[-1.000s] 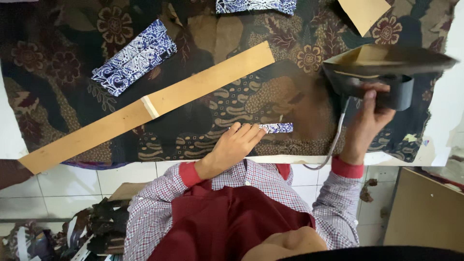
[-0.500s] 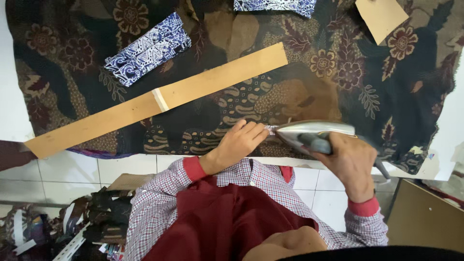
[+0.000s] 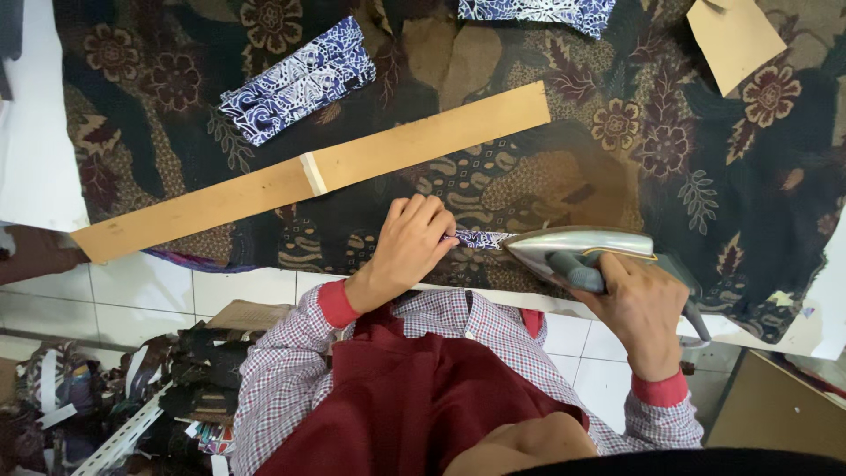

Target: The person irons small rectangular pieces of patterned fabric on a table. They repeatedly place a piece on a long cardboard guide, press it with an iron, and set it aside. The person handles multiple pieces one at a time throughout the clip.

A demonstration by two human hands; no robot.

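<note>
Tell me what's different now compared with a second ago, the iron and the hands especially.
The right hand has brought the iron down from its raised spot at the right and laid it flat on the narrow blue strip, nose toward the left hand. The left hand still pins the strip's end. The long wooden board and the folded blue cloth have not shifted on the patterned cover.

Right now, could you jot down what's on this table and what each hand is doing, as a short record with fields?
Surface: table draped in dark floral batik cloth
Left hand: fingertips pinning one end of a narrow blue-and-white patterned fabric strip
Right hand: gripping the handle of a silver clothes iron, its tip at the strip
Nearby: long flat wooden board; folded blue-and-white fabric piece; tan card piece
</note>
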